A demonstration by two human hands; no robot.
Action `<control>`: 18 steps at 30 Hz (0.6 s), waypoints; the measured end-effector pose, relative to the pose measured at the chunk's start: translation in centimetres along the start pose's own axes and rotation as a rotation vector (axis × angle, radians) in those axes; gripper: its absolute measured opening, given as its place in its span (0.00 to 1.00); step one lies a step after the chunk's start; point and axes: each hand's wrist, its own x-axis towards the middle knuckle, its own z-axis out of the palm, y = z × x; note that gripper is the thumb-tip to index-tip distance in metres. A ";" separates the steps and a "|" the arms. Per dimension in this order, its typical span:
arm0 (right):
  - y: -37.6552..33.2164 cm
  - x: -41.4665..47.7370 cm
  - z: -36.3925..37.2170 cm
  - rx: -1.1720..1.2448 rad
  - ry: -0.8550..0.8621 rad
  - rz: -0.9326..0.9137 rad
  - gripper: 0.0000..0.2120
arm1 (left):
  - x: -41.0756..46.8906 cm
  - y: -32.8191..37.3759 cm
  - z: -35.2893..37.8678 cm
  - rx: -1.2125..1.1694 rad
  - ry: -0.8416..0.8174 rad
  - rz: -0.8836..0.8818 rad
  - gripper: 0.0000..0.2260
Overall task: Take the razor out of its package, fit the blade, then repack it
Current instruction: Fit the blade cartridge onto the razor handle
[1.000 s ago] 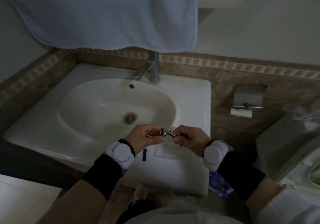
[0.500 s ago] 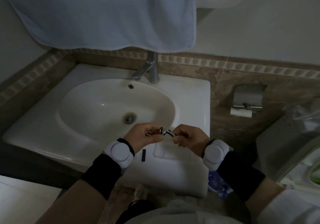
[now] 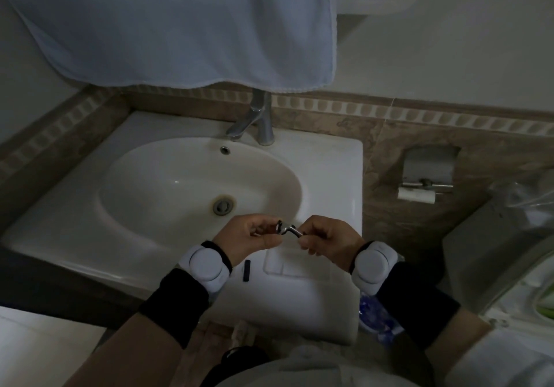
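A small metal razor [image 3: 290,230] is held over the front rim of the white sink [image 3: 326,174]. My right hand [image 3: 328,238] grips its handle, most of which is hidden in the fist. My left hand [image 3: 250,237] pinches the dark blade head [image 3: 279,226] at the razor's left end. Below my hands, a short dark piece [image 3: 246,270] lies on the sink's front ledge. A clear package [image 3: 295,262] lies flat on the ledge just right of that piece.
A chrome tap [image 3: 257,123] stands at the back of the basin, under a hanging pale blue towel [image 3: 186,24]. A toilet-paper holder [image 3: 425,174] is set in the tiled wall at right. A blue-printed wrapper [image 3: 374,317] lies below the sink's right corner.
Both hands stay together over the sink's front rim with the razor between them. Only small finger shifts show.
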 end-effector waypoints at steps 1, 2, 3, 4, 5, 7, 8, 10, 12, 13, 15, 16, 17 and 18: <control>0.0 0.0 0.0 -0.009 0.005 -0.004 0.10 | 0.0 0.0 0.1 0.009 -0.001 0.000 0.14; 0.0 0.0 0.0 -0.015 0.011 -0.009 0.10 | 0.1 0.0 0.1 0.012 0.001 0.003 0.14; 0.0 0.0 0.0 -0.020 0.016 -0.013 0.11 | 0.1 0.0 0.1 0.010 0.006 0.007 0.14; 0.0 0.0 0.0 -0.025 0.022 -0.017 0.13 | 0.1 0.0 0.1 0.007 0.010 0.010 0.14; 0.1 0.0 0.0 -0.034 0.026 -0.017 0.14 | 0.2 0.0 0.2 0.009 0.012 0.012 0.14; 0.1 0.0 0.0 -0.062 0.025 -0.020 0.15 | 0.2 0.1 0.2 0.022 0.013 0.012 0.14; 0.0 0.0 -0.1 -0.072 0.024 -0.023 0.15 | 0.2 0.2 0.2 0.024 0.009 0.010 0.14; 0.0 0.0 -0.2 -0.086 0.023 -0.028 0.16 | 0.2 0.3 0.3 0.017 -0.003 0.003 0.13; -0.1 0.0 -0.3 -0.097 0.019 -0.027 0.17 | 0.3 0.3 0.3 0.018 -0.018 -0.004 0.12; 0.0 0.0 -0.3 -0.100 0.016 -0.025 0.17 | 0.3 0.3 0.3 0.024 -0.023 -0.006 0.12; 0.0 0.0 -0.4 -0.101 0.014 -0.021 0.18 | 0.3 0.5 0.3 0.038 -0.025 -0.006 0.11; 0.1 0.0 -0.4 -0.101 0.016 -0.021 0.18 | 0.3 0.6 0.3 0.042 -0.023 -0.005 0.11; 0.1 0.1 -0.4 -0.104 0.018 -0.022 0.17 | 0.3 0.6 0.4 0.044 -0.020 -0.002 0.12; 0.1 0.0 -0.5 -0.110 0.017 -0.024 0.16 | 0.3 0.6 0.4 0.047 -0.018 0.002 0.12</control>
